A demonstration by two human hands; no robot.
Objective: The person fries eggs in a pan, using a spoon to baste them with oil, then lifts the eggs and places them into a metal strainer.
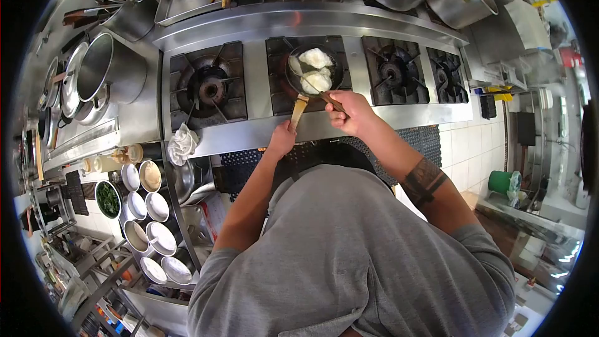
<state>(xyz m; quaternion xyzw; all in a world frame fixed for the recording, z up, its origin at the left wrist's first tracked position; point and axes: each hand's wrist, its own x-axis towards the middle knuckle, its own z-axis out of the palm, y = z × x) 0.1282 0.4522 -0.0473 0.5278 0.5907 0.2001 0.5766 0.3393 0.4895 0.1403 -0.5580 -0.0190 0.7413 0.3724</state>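
Observation:
A small dark frying pan [336, 73] sits over the second burner from the left. Two white, puffy portions of food, probably eggs, lie in it: one at the far side [316, 58] and one nearer me [317, 82]. My left hand [282, 140] is closed around the end of the pan's light wooden handle [299, 113]. In my right hand [351, 113] is a utensil with a brown wooden handle [334, 102], perhaps a spatula. Its thin metal part reaches over the pan's near edge to the nearer portion; the tip cannot be made out.
Burners flank the pan on the left [209, 90] and right [392, 73]. A crumpled white cloth [183, 145] rests at the stove's front left corner. Several round containers, one with chopped greens [108, 200], stand at lower left. Large pots [112, 68] line the left and back.

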